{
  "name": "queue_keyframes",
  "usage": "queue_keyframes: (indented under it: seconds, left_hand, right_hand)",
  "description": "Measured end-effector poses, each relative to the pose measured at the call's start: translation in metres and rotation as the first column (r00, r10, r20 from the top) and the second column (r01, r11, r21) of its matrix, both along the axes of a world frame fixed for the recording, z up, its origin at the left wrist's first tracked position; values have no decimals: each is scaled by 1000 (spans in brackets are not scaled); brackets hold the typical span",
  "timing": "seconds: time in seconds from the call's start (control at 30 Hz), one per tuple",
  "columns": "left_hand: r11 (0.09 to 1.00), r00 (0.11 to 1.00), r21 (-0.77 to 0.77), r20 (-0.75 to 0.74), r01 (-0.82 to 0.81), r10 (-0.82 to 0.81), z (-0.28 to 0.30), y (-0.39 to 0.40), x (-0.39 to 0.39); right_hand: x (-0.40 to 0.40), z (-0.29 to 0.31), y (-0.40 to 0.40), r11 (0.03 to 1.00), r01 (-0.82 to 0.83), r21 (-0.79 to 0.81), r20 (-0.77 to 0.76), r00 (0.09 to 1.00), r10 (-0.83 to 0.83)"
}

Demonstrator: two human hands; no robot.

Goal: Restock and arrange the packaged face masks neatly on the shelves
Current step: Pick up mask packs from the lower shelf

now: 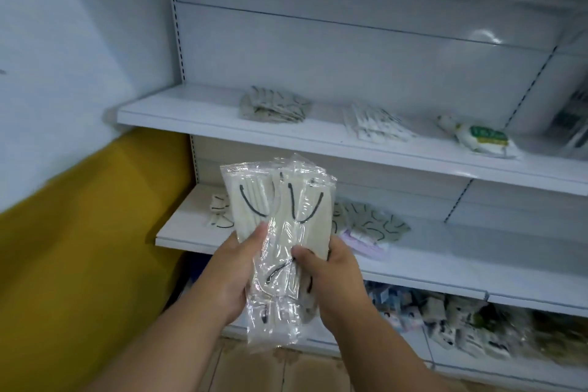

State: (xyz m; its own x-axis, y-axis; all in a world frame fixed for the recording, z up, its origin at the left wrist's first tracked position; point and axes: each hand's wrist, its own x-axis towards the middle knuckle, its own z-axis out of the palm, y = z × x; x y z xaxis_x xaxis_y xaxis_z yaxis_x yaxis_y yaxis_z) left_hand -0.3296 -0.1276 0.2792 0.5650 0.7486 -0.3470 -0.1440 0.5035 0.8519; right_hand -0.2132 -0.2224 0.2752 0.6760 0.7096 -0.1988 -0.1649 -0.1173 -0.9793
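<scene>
I hold a fanned bunch of clear-plastic packets of cream face masks with black ear loops (280,219) in front of the white shelves. My left hand (230,267) grips the bunch from the left, thumb on the front. My right hand (331,270) grips it from the right, thumb pressed on the front packet. On the upper shelf (191,119) lie a grey-beige mask pile (273,105), a white mask pile (375,122) and a white packet with a green label (480,138). The middle shelf (477,264) holds loose masks at its left (219,210) and a mixed pile (372,226).
The bottom shelf at lower right carries a heap of mixed packets (461,325). A yellow panel (86,232) covers the lower wall on the left. More packaged goods (572,118) stand at the far right edge. A wooden floor (270,369) shows below my arms.
</scene>
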Motion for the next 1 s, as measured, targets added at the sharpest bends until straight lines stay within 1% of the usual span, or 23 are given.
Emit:
queue_keyframes:
  seconds: [0.07,0.1,0.13,0.17,0.23,0.3,0.37,0.47,0.53,0.57,0.6,0.73,0.8,0.9,0.93,1.0]
  left_hand:
    - [992,998,-121,68,17,-8,13,15,2]
    - [993,997,-116,79,1,8,17,24,3]
    - [997,997,-66,73,-25,30,21,34,4]
    - [998,997,16,43,-57,56,22,45,4]
    - [984,996,154,-4,-88,90,27,65,4]
    - [965,992,241,-49,-100,115,28,87,2]
    - [955,991,281,-62,-94,116,32,109,-2]
    - [963,995,257,-35,-82,94,44,138,-3]
    - [978,995,181,29,-100,96,47,157,3]
    - [983,994,149,48,-106,100,48,167,8]
    - [983,993,149,48,-110,104,49,176,15]
    - [941,986,305,-23,-148,163,51,214,50]
    - [922,978,338,-27,-186,207,54,237,71]
    - [871,946,395,-14,-292,323,65,271,100]
    - [864,942,404,-12,-302,335,72,281,109]
    - [871,948,407,-35,-275,315,86,302,128]
  right_hand:
    - [2,9,13,992,122,20,-31,992,-122]
    - [2,14,21,985,170,34,-72,983,-167]
    - [1,18,30,979,198,47,-110,975,-192]
    - [-1,22,40,976,211,59,-135,970,-202]
    - [-7,29,60,977,180,112,-162,974,-161]
    - [-15,36,82,978,142,151,-180,977,-114]
    - [-18,39,105,976,163,143,-166,976,-139]
    - [-14,46,138,951,279,136,-176,951,-254]
    - [-6,52,157,923,360,137,-211,921,-328]
    - [0,55,165,915,381,131,-206,914,-351]
    - [7,56,174,915,384,124,-188,914,-359]
    - [38,66,211,941,309,141,-104,949,-296]
    - [56,72,234,954,244,176,-64,969,-237]
    - [89,81,274,962,209,175,65,973,-223]
    - [101,86,286,962,209,174,89,970,-227]
    - [126,98,309,965,209,157,86,971,-224]
